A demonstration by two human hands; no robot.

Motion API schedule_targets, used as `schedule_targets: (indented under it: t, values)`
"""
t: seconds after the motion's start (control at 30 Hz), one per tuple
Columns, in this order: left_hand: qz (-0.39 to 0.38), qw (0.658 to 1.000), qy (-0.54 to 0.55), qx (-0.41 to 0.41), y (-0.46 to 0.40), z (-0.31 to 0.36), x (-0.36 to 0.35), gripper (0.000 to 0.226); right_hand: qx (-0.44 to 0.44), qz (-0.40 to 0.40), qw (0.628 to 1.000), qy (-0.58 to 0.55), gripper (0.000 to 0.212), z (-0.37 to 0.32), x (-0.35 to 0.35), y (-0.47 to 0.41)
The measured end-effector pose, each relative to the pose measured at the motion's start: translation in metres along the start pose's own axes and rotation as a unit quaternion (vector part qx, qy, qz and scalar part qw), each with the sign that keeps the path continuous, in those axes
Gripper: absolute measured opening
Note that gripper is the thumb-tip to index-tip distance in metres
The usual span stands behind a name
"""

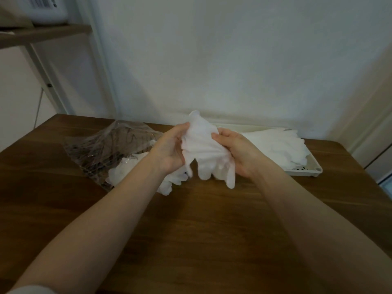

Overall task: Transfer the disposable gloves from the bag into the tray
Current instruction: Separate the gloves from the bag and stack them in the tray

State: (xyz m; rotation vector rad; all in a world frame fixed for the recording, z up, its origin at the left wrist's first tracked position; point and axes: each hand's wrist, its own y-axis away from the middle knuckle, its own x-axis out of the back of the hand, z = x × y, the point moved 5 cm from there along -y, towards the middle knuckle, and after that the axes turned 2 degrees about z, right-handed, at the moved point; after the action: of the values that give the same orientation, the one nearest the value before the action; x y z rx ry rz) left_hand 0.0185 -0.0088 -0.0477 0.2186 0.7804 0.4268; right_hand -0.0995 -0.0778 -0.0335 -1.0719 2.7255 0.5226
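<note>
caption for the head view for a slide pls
Both hands hold a white glove between bag and tray.

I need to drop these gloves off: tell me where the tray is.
The tray sits on the table's far right side, beyond the right hand, already holding gloves.

Home room, wooden table (pixel 191 230), wall shelf (pixel 42 35), plain wall (pixel 233 60)

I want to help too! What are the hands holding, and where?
Both hands hold one white glove: left hand on its left edge, right hand on its right edge, glove fingers hanging down.
</note>
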Motion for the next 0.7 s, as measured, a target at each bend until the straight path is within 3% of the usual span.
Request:
schedule_targets:
  t: [0.07,0.17,0.2,0.27,0.37,0.43,0.5,0.57,0.7]
  values:
    - [0.028,0.999,-0.017,-0.009,-0.007,0.006,0.009,0.014,0.002,-0.020,1.000,-0.014,0.014,-0.006,0.003,0.003]
    - [0.144,0.982,-0.098,-0.068,-0.015,0.021,0.029,0.019,-0.001,-0.043,0.999,0.016,0.022,-0.013,0.011,0.005]
    - [0.142,0.976,-0.139,-0.093,-0.017,0.025,0.025,0.016,-0.007,-0.044,0.998,0.034,0.027,-0.014,0.015,0.004]
    - [0.061,0.953,-0.269,-0.128,-0.016,0.028,0.001,0.034,-0.016,-0.046,0.996,0.068,0.033,-0.017,0.021,0.005]
    - [-0.095,0.838,-0.526,-0.110,-0.010,0.014,-0.037,0.067,-0.027,-0.077,0.990,0.116,0.025,-0.020,0.025,0.006]
    - [-0.127,0.795,-0.589,-0.068,-0.009,0.005,-0.045,0.069,-0.017,-0.076,0.985,0.154,0.026,-0.024,0.030,0.006]
    - [-0.113,0.801,-0.583,-0.076,-0.014,0.002,-0.046,0.046,-0.014,-0.076,0.980,0.183,0.024,-0.029,0.040,0.008]
    - [-0.102,0.832,-0.538,-0.084,-0.016,0.004,-0.047,0.019,-0.023,-0.071,0.973,0.218,0.020,-0.033,0.053,0.011]
    - [-0.123,0.877,-0.462,-0.043,-0.015,0.003,-0.044,0.013,-0.059,-0.074,0.967,0.238,0.014,-0.035,0.088,0.017]
